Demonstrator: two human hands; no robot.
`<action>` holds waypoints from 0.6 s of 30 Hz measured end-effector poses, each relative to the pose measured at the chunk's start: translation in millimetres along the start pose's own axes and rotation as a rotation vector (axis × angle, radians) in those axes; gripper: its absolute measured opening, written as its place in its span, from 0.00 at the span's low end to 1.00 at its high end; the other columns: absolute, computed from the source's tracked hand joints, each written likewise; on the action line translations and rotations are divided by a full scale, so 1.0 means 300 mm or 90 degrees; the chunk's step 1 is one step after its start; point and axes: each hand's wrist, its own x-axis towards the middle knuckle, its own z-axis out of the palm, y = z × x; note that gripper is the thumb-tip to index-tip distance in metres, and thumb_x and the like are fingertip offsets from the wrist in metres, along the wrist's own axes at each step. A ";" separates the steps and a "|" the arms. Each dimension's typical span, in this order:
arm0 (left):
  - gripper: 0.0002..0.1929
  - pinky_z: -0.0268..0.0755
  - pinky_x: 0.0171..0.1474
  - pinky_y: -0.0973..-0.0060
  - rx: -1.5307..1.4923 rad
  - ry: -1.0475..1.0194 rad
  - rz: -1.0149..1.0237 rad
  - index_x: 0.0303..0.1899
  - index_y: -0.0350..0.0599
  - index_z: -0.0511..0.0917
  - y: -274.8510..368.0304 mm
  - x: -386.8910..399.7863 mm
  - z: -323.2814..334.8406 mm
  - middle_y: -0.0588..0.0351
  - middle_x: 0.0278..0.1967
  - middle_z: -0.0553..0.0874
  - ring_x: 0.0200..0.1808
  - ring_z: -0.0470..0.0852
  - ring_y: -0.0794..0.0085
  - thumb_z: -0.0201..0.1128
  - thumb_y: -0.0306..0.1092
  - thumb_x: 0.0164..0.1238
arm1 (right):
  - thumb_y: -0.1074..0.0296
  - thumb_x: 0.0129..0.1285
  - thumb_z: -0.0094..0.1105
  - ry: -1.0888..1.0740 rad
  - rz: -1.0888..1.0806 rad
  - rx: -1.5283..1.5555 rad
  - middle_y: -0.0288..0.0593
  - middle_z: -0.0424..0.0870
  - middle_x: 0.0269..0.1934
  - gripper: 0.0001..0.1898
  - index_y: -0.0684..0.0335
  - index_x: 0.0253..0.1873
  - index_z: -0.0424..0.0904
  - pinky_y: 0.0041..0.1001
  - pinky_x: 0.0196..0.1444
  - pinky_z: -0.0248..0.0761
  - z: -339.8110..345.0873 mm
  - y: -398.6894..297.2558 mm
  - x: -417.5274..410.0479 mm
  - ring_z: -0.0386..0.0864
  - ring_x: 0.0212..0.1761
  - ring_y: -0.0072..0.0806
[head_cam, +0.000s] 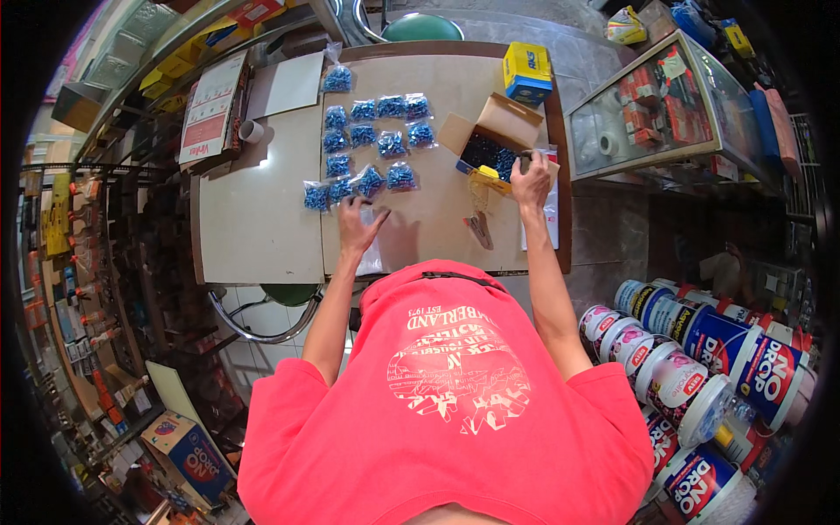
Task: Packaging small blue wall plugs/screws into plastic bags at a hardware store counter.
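Observation:
My left hand is spread above the table, just in front of the nearest bags, with no object seen in it. Several clear plastic bags of small blue screws or similar fasteners lie in uneven rows. Flat clear plastic bags lie beneath and beside my left wrist. My right hand is at the right edge of an open cardboard box that holds loose blue pieces; its fingertips are bent at the rim, and whether they hold anything cannot be told. A utility knife lies on the table below the box.
A closed yellow and blue box stands behind the open one. On the left lie a stacked carton, a tape roll and a pale board. A glass cabinet borders the table's right side. Paint buckets stand at lower right.

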 end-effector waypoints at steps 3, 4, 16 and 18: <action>0.23 0.67 0.54 0.61 -0.089 -0.013 0.073 0.42 0.39 0.76 0.158 0.123 0.063 0.42 0.46 0.77 0.51 0.74 0.51 0.71 0.47 0.51 | 0.66 0.52 0.64 0.086 -0.057 -0.219 0.58 0.76 0.46 0.20 0.68 0.48 0.72 0.40 0.51 0.71 0.000 0.015 0.011 0.77 0.45 0.52; 0.24 0.67 0.55 0.62 -0.104 -0.011 0.120 0.43 0.38 0.76 0.229 0.171 0.084 0.41 0.47 0.77 0.52 0.74 0.51 0.71 0.46 0.52 | 0.64 0.51 0.65 0.019 0.046 -0.154 0.60 0.77 0.46 0.21 0.69 0.47 0.72 0.40 0.52 0.71 0.023 0.058 0.012 0.77 0.46 0.52; 0.23 0.75 0.44 0.56 0.001 -0.279 0.013 0.47 0.31 0.74 0.476 0.387 0.326 0.31 0.40 0.81 0.38 0.82 0.42 0.60 0.46 0.62 | 0.73 0.51 0.60 -0.105 0.074 -0.166 0.59 0.77 0.46 0.20 0.68 0.49 0.67 0.40 0.55 0.68 0.062 0.031 -0.015 0.75 0.51 0.50; 0.24 0.76 0.46 0.59 -0.044 -0.294 -0.043 0.52 0.30 0.71 0.483 0.385 0.350 0.32 0.39 0.82 0.41 0.83 0.44 0.58 0.43 0.63 | 0.72 0.53 0.60 -0.092 -0.104 -0.191 0.52 0.70 0.51 0.19 0.63 0.50 0.69 0.39 0.60 0.62 0.053 0.010 -0.003 0.68 0.57 0.45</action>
